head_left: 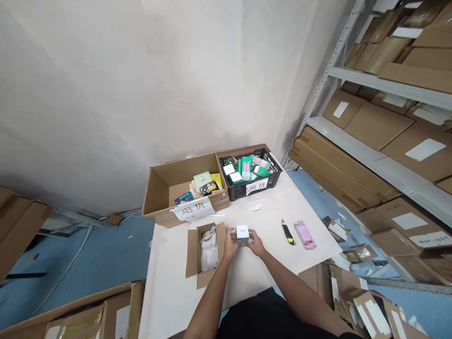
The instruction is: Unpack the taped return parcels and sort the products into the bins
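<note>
A small white and green box (pixel 243 232) is held between both my hands above the white table (pixel 169 282). My left hand (pixel 230 245) grips its left side with curled fingers. My right hand (pixel 256 243) grips its right side. Just left of my hands stands a small open cardboard carton (pixel 195 254) with white packing bags (pixel 209 249) inside.
At the table's back stand a large open carton (pixel 163 188) with a handwritten label and several items, and a black crate (pixel 247 188) of green boxes. A yellow-black utility knife (pixel 287 231) and a pink item (pixel 304 235) lie to the right. Shelves of cartons (pixel 381 136) rise on the right.
</note>
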The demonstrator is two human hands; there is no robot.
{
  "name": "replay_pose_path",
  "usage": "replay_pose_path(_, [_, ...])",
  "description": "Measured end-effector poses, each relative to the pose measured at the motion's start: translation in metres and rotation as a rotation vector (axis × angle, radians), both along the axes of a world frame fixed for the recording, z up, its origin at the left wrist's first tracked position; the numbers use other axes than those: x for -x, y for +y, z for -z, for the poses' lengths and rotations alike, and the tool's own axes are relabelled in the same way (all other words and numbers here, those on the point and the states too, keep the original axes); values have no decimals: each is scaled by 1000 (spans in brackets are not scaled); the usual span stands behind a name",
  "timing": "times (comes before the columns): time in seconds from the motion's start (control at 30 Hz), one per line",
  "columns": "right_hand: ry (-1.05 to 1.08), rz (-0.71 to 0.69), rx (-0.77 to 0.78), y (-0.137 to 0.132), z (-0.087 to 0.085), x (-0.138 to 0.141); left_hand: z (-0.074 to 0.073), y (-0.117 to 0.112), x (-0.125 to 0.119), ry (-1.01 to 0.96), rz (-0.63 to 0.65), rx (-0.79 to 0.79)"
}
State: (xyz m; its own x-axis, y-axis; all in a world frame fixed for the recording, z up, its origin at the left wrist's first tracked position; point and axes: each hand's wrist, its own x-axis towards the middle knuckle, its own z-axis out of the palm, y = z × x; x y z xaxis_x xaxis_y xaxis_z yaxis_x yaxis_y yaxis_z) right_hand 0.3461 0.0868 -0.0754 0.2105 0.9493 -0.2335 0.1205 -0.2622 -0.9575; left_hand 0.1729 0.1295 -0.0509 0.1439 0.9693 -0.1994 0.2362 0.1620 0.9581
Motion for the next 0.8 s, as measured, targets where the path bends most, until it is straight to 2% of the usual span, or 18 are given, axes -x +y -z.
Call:
replay_pose_path(0.13, [169,14,-35,28,-9,-20,-8,10,-28,41,-48,-5])
replay_pose_path(0.27, [234,32,-100,68,-40,-59,-36,43,-69,4,-81,-93])
replay_pose_path(0.43, [163,87,-259,134,-99,-125,-97,112,-137,-57,-79,-307])
replay_pose_path(0.6, [25,131,-456,213,-171,-188,-166,195,-199,-101,-44,-471])
replay_pose_path(0.7, [-82,127,-558,266,-217,-216,-205,247,-227,-151,-22,-548])
replay_pose_path(0.8, [-145,72,-624,314,-253,-233,-236,291,-242,-185,-50,-530])
